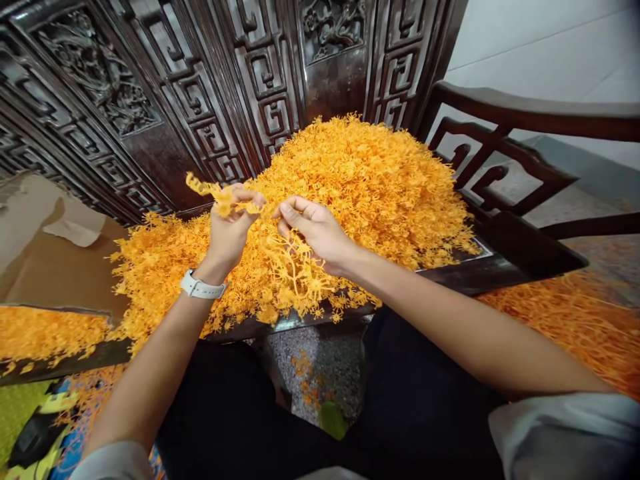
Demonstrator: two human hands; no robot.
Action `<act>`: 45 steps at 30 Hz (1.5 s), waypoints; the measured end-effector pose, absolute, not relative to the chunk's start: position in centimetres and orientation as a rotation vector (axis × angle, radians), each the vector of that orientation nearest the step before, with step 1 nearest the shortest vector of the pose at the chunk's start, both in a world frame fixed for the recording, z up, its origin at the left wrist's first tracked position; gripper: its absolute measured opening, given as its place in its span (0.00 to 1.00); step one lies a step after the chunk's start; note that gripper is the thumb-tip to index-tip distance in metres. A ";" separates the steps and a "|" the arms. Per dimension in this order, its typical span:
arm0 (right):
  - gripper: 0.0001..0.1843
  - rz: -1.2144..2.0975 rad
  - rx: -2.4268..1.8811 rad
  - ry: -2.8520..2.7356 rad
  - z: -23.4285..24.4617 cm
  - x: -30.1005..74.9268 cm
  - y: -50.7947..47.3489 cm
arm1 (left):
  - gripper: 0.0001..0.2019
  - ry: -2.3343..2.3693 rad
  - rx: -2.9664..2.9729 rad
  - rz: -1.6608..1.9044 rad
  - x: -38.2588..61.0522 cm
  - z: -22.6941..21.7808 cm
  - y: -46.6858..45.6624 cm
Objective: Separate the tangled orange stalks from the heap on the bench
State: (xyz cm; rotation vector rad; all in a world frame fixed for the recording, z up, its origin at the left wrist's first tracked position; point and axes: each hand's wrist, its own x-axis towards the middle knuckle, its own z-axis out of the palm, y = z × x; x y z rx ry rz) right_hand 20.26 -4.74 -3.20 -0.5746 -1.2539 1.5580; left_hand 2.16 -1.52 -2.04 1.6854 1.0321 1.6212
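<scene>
A big heap of small orange plastic sprigs covers the seat of a dark carved wooden chair. My left hand, with a white watch on its wrist, pinches one orange sprig and holds it up above the heap. My right hand is closed on a branching cluster of orange sprigs that hangs below its fingers. The two hands are close together, thumbs nearly touching, over the front of the heap.
The chair's carved back rises behind the heap and its armrest runs at the right. An open cardboard box holding more orange pieces stands at the left. More orange pieces lie at the right. Fallen bits dot the floor between my knees.
</scene>
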 end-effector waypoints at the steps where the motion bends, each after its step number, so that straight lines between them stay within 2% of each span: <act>1: 0.25 1.590 -0.573 -1.248 -3.4 20.2 -4.8 | 0.16 1.026 1.638 1.625 2.3 -2.4 -1.5; 5: 0.24 1.523 -0.625 -1.388 -3.8 19.9 -4.9 | 0.15 1.127 1.535 1.599 2.9 -3.0 -2.0; 9: 0.21 1.139 -0.761 -1.656 -3.7 19.9 -5.0 | 0.13 1.194 1.456 1.509 3.7 -1.9 -3.2; 11: 0.22 1.056 -0.787 -1.712 -3.7 19.8 -4.7 | 0.11 1.132 1.335 1.417 4.3 -1.1 -3.8; 16: 0.09 0.987 -0.748 -1.628 -4.0 19.9 -3.1 | 0.06 1.038 1.182 1.344 4.8 0.2 -4.4; 20: 0.09 1.023 -0.713 -1.504 -3.3 20.7 -3.1 | 0.09 1.032 1.196 1.264 4.7 0.1 -3.8; 24: 0.20 0.896 -0.695 -1.675 -3.2 20.9 -3.7 | 0.13 0.980 1.175 1.255 6.0 -0.1 -3.0; 28: 0.10 0.993 -0.715 -1.498 -3.8 21.1 -2.4 | 0.12 0.937 1.157 1.225 7.2 0.1 -2.4; 33: 0.14 1.329 -0.683 -1.134 -3.4 22.9 -0.7 | 0.13 0.965 1.090 1.170 6.3 0.8 -2.5; 37: 0.17 1.411 -0.705 -1.010 -2.8 24.0 -0.7 | 0.17 0.960 1.183 1.152 5.8 0.3 -2.7; 39: 0.21 1.431 -0.741 -1.044 -2.8 23.9 -1.1 | 0.18 0.987 1.263 1.225 6.1 -0.3 -2.7; 42: 0.35 1.302 -0.813 -1.141 -3.2 22.9 -2.0 | 0.18 1.036 1.382 1.286 6.9 -1.4 -2.9; 45: 0.38 1.074 -0.901 -1.218 -3.9 21.6 -2.9 | 0.18 0.967 1.483 1.209 7.7 -1.9 -3.5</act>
